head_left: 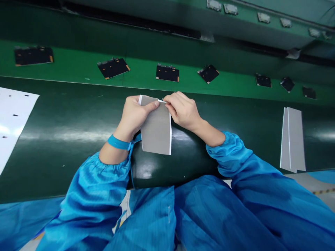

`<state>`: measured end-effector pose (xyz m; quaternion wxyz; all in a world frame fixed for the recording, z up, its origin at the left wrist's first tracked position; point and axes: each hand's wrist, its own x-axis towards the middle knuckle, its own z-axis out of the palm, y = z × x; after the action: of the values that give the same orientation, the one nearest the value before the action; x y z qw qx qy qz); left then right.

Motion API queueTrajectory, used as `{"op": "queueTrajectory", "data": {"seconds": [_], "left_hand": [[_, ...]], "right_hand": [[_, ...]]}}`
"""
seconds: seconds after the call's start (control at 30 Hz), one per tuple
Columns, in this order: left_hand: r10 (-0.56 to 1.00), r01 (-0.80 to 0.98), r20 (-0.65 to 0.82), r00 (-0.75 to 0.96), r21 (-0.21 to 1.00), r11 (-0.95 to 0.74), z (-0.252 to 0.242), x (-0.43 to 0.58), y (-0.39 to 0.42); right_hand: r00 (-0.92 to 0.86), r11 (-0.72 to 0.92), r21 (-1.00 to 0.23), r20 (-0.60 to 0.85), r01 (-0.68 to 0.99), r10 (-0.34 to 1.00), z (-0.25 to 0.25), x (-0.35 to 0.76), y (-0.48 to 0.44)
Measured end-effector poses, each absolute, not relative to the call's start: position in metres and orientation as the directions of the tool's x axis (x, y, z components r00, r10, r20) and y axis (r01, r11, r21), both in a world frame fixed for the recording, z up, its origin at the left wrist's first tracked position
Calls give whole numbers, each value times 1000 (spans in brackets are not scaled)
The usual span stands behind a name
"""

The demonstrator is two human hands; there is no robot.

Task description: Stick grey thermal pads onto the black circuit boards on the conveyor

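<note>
A grey sheet (pixel 156 134) with white edges is held up in front of me over the dark green table. My left hand (pixel 134 114) is closed on its upper left part, the thumb lying across the front face. At the upper right corner my right hand (pixel 184 111) pinches a thin white flap (pixel 162 101) along the top edge of the sheet. Its fingertips partly cover that corner, so how far the flap is separated I cannot tell. Around my left wrist runs a blue wrist strap (pixel 119 142) with a cord.
Several black circuit boards (pixel 167 73) lie spaced along the bright green strip (pixel 141 78) beyond the table. More grey sheets (pixel 295 139) rest at the right. On the left is a white sheet (pixel 15 122) with small dark pieces. Small pale parts (pixel 230 9) line the upper ledge.
</note>
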<state>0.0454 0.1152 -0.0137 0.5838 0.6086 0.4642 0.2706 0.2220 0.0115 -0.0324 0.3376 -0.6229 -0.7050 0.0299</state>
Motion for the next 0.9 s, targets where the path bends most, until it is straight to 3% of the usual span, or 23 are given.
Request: {"op": "queueTrajectory", "data": {"seconds": [0.1, 0.17, 0.27, 0.37, 0.47, 0.7, 0.9], "left_hand": [[876, 239, -238, 419, 960, 146, -12, 46, 115], [871, 234, -251, 422, 958, 162, -10, 45, 115], [863, 218, -247, 441, 962, 164, -9, 44, 116], [840, 221, -220, 496, 967, 123, -9, 44, 115], [754, 274, -234, 614, 959, 74, -7, 45, 112], [485, 357, -342, 805, 932, 64, 1, 37, 115], [376, 258, -252, 892, 966, 34, 1, 36, 116]], "right_hand": [[23, 223, -497, 441, 839, 897, -32, 219, 11], [111, 180, -602, 413, 778, 904, -32, 218, 12], [277, 69, -795, 290, 602, 916, -29, 220, 16], [312, 4, -890, 164, 456, 936, -20, 226, 34], [222, 24, -901, 132, 434, 966, -10, 231, 76], [-250, 292, -794, 183, 533, 951, -23, 209, 221], [-356, 309, -748, 104, 587, 929, -39, 207, 242]]}}
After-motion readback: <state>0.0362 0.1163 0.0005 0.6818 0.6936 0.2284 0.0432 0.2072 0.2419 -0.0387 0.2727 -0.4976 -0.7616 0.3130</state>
